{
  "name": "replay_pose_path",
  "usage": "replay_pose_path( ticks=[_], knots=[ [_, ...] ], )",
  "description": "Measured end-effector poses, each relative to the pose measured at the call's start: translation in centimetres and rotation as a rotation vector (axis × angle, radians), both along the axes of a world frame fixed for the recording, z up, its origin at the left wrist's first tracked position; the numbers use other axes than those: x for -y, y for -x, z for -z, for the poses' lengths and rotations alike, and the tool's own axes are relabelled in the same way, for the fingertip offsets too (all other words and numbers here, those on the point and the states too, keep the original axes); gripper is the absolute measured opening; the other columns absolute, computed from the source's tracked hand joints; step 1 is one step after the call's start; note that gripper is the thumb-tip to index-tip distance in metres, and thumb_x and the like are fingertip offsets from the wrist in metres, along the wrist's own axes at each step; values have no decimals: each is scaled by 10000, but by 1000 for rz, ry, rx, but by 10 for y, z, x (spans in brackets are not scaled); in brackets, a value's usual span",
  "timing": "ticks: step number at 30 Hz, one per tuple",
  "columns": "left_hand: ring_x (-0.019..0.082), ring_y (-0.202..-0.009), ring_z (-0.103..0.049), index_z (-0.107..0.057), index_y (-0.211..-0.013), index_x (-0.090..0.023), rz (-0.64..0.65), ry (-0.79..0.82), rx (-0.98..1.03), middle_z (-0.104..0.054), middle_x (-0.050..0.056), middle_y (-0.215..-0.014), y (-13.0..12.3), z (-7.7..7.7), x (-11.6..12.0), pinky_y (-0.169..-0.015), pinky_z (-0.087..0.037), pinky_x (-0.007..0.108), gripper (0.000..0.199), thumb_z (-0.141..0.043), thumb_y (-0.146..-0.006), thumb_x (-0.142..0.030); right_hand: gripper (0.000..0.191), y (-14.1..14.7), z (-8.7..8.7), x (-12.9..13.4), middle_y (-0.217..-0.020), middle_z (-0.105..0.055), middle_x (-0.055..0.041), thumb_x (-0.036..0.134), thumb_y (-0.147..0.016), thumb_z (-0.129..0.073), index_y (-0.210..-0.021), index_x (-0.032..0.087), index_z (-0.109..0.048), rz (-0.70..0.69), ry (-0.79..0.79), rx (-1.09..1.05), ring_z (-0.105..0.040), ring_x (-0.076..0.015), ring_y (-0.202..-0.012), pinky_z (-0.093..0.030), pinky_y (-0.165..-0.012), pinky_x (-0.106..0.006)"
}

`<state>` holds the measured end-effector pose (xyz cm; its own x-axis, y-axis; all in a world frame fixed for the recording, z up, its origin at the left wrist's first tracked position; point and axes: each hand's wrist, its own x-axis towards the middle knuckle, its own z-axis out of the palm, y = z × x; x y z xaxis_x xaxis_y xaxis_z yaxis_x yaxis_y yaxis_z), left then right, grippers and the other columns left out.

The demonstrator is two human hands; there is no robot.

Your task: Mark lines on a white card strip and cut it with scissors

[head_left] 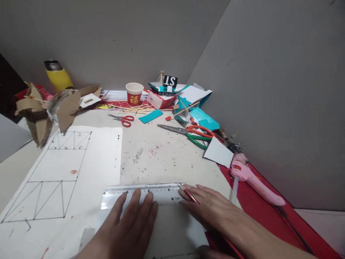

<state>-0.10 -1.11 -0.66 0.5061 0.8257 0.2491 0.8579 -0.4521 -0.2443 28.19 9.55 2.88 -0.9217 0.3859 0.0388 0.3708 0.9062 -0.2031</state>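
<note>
A clear ruler (164, 190) lies across a white sheet (175, 226) near the front of the table. My left hand (134, 219) rests with fingers spread on the ruler's left and middle part, holding nothing. At the ruler's right end, my right hand (207, 205) is closed on a red pencil (191, 194), its tip at the ruler's upper edge. To the left, a large paper (99, 172) shows a drawn frame with diagonal lines. The palm of my right hand is hidden.
Small red-handled scissors (125, 120), larger scissors (188, 132) and a teal strip (151, 116) lie beyond the hands. A paper cup (134, 94), thin sticks and a yellow bottle (59, 78) stand or lie at the back. A pink glue gun (256, 185) is at right.
</note>
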Motion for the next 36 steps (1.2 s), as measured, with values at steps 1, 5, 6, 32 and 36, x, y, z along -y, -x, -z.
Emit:
replay_pose_path(
  ticks=[1,5,6,32,36],
  knots=[
    [260,-1259,-410,-555,-1336,-278,-18,0,0,-567,-20,-1388,-1,1,0,-1013,-296,397,420,-407,-951,-354,743,-1,-2,-1,-1537,-354,-96,318,-864,-635,-1517,206,-300,6,1,11,-406,-299,-1361,-466,-1044,-408],
    [277,-1274,-390,-564,-1329,-261,-38,7,57,-579,-16,-1379,-5,5,2,-1036,-276,427,419,-391,-956,-340,597,3,-22,-10,-1488,-447,-43,274,-904,-568,-1475,270,-394,53,70,-72,-509,-278,-1286,-500,-1020,-369],
    [279,-1277,-387,-572,-1321,-259,-38,6,75,-585,-13,-1373,-5,6,2,-1046,-266,430,415,-403,-949,-330,553,6,-28,-12,-1459,-488,-33,268,-920,-542,-1458,293,-417,83,111,-108,-528,-270,-1270,-506,-1016,-370],
    [304,-1293,-384,-560,-1304,-192,115,-68,33,-499,72,-1412,8,6,-1,-1165,-104,471,397,-393,-949,-248,310,91,-26,-45,-785,-698,-55,426,-902,-623,-1016,159,-734,342,1332,-612,-643,-139,-705,-526,-675,-267],
    [295,-1277,-400,-573,-1298,-208,97,-59,16,-504,66,-1402,6,4,-1,-1161,-103,464,405,-377,-945,-242,187,106,-26,-44,-730,-688,-13,277,-771,-774,-914,164,-732,441,1425,-537,-616,-95,-640,-499,-622,-206]
  ],
)
